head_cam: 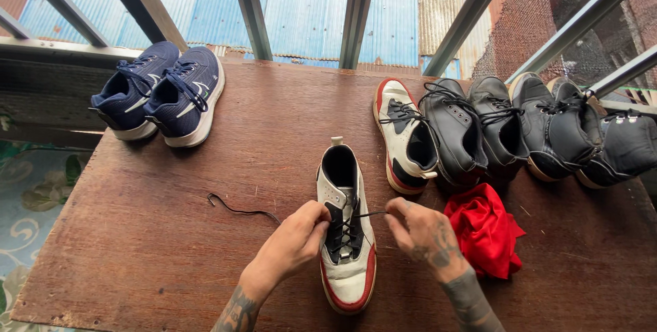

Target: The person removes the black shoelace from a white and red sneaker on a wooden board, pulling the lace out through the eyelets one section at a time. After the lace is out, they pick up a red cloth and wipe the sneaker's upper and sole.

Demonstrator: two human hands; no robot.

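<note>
Black thin shoelace (236, 207) is pinched by both hands' fingers (321, 217) over the white, red-soled leather sneaker (348, 236). The left hand (291, 244) and right hand (424, 233) are held on the brown wooden worktop (171, 236).

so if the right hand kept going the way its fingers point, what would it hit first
The right hand points left across the white and red shoe, pinching the black lace. It would probably meet the shoe's laced tongue first, then the left hand, though depth is unclear.

Illumination is soft, even daylight entering from the far side through the window bars (356, 10). Shadows on the wooden table (171, 236) are faint and short. No glare. Focus is sharp throughout; wide-angle distortion splays the bars toward the edges.
</note>
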